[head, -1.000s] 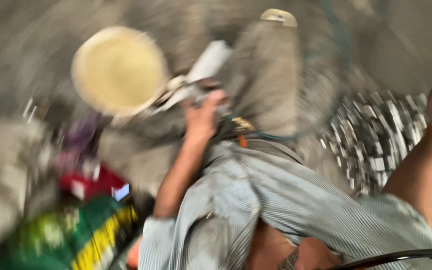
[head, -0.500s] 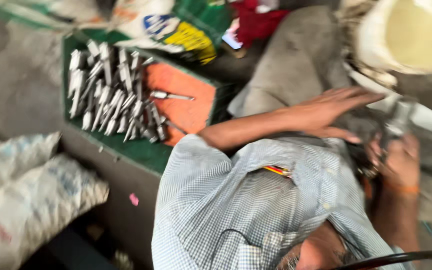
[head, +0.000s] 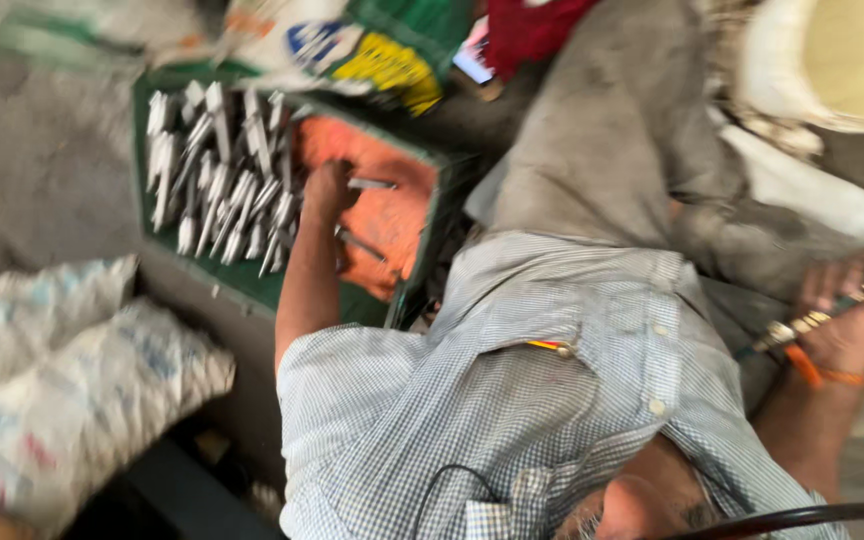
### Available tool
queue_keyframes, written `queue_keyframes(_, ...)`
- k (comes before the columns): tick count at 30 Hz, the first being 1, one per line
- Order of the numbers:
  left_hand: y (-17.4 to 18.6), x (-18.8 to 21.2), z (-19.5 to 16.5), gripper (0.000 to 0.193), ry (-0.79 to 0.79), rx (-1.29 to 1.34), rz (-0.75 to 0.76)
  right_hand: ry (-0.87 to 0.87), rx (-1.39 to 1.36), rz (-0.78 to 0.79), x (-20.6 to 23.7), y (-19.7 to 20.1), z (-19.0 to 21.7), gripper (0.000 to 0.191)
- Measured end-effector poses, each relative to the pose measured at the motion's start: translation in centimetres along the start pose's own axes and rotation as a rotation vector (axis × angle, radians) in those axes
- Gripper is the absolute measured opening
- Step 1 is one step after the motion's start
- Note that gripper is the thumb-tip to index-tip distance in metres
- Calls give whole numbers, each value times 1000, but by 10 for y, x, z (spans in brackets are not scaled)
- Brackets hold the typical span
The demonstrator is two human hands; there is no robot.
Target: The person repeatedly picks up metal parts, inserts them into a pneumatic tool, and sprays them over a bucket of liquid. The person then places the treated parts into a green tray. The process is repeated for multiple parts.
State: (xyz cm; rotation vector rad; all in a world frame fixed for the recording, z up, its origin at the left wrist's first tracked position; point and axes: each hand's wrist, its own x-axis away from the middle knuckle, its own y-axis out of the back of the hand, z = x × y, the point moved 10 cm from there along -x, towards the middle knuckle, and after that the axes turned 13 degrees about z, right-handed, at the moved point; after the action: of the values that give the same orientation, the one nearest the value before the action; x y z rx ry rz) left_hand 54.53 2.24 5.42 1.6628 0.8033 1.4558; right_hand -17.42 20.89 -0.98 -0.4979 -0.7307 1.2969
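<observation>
My left hand (head: pixel 326 190) reaches into a green crate (head: pixel 252 285) with an orange lining (head: pixel 392 215). It lies among several silver metal pieces (head: pixel 217 185), and its fingers are on one loose piece (head: pixel 370 184); blur hides whether they grip it. At the right edge my right hand (head: pixel 852 312), with an orange band on the wrist, is closed on a thin metal part with a brass-coloured end (head: pixel 797 328). My checked shirt (head: pixel 512 400) and grey trousers (head: pixel 612 150) fill the middle.
White woven sacks (head: pixel 62 370) lie at the lower left. Printed bags (head: pixel 352 45) and a red cloth (head: pixel 527 30) sit behind the crate. A pale round basket (head: pixel 842 60) is at the top right. A dark curved bar (head: pixel 802 518) crosses the bottom right.
My left arm has swung from across my lap to the left and down into the crate. My right hand still holds the metal part. The view has shifted slightly.
</observation>
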Motion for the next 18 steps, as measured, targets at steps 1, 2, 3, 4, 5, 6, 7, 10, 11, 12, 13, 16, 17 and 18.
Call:
queue_keyframes(1,-20,-1,6,39,103,-65,104,6,44,-20,3,-5,1,41)
queue_keyframes(2,-27,0,5,48,124,-32,79,4,70,-8,5,-12,4,43)
queue_keyframes(3,-45,-2,6,51,193,-123,222,13,73,-30,9,-17,6,42)
queue_keyframes(4,-43,-3,-4,50,147,-176,156,22,76,-52,13,-22,9,41)
queue_keyframes(5,-39,-4,-11,49,104,-228,88,42,52,-99,14,-24,8,37)
queue_keyframes(6,-40,-6,-17,44,81,-219,107,52,96,-117,12,-29,11,35)
queue_keyframes(7,-41,-6,-21,40,64,-209,125,57,138,-130,11,-33,14,34)
queue_keyframes(10,-31,-2,-37,35,-72,-230,29,87,165,-140,9,-45,22,26)
queue_keyframes(11,-31,-1,-35,27,-87,-152,25,84,168,-137,7,-47,24,27)
queue_keyframes(12,-26,1,-22,23,-10,-54,-40,77,174,-133,6,-49,24,28)
queue_keyframes(13,-23,6,-9,22,68,49,-98,66,182,-131,6,-49,25,29)
queue_keyframes(16,2,43,44,29,296,555,-601,44,180,-111,3,-52,22,20)
queue_keyframes(17,5,64,63,35,381,724,-765,13,211,-143,3,-50,20,21)
queue_keyframes(18,20,79,70,47,386,729,-856,-21,245,-173,3,-49,19,21)
